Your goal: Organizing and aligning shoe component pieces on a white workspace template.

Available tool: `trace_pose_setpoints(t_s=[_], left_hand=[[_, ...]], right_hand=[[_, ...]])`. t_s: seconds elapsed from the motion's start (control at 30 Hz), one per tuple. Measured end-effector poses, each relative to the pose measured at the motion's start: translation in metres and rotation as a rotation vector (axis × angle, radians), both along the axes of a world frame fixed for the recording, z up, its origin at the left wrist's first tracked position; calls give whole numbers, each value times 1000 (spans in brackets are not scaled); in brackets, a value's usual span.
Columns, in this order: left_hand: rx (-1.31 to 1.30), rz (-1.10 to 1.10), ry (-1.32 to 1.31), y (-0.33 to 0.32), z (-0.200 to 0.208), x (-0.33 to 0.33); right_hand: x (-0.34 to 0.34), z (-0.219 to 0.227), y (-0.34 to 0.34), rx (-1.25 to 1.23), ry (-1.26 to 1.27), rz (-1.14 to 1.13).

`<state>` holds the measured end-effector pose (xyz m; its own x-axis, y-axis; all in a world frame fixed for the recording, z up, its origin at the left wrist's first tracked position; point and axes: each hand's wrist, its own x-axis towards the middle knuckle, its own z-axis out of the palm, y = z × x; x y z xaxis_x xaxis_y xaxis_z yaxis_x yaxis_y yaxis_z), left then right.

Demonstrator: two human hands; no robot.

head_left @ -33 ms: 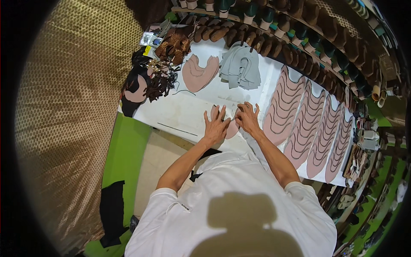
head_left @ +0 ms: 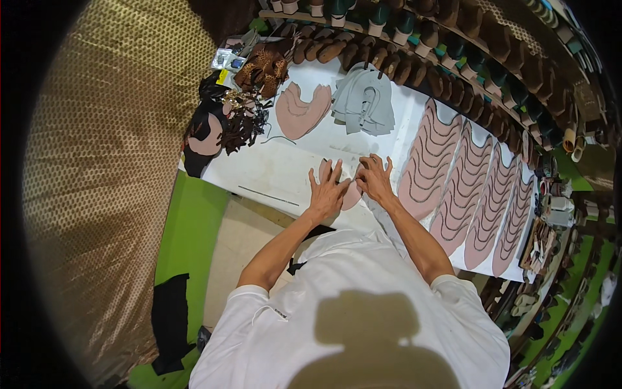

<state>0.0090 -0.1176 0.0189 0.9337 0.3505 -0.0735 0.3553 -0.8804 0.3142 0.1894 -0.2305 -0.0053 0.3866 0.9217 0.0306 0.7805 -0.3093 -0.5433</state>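
Observation:
On the white tabletop in front of me lies a pink curved shoe-upper piece (head_left: 352,196), partly covered by my fingers. My left hand (head_left: 328,190) bears on its left arm, fingers bent and thumb towards the middle. At the other arm, my right hand (head_left: 376,179) has thumb and index finger closed on the edge, with other fingers raised. What exactly lies under the fingertips is hidden. Beyond the left hand sits a stack of similar pink U-shaped pieces (head_left: 302,121). Beside that stack is a pile of grey pieces (head_left: 350,91) with a roundish tool (head_left: 368,97) on top.
Overlapping pink pieces with dark edging (head_left: 424,175) run in several rows along the table's right part. Dark scraps and strips (head_left: 243,129) heap at the left end. Racks of shoes (head_left: 453,65) curve round the far and right sides. A patterned golden curtain (head_left: 116,162) hangs left.

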Motion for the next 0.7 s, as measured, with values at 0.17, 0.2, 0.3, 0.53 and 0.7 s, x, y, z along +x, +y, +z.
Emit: trace_pose_setpoints(t_s=[0.17,0.2,0.3,0.53,0.7], left_hand=[[-58,53,3,-7,-5,-1],[-73,70,25,-7,-5,-1],[-105,103,51,-8,-4,2],[-109,148,15,-12,-7,4],[-38,127,-30,-17,-19,-2]], right_hand=[[2,1,3,33,-7,11],[2,1,3,41,-8,14],[4,1,5,26,-10,31],[5,1,6,12,9,35],[10,-1,11,-22,-42,99]])
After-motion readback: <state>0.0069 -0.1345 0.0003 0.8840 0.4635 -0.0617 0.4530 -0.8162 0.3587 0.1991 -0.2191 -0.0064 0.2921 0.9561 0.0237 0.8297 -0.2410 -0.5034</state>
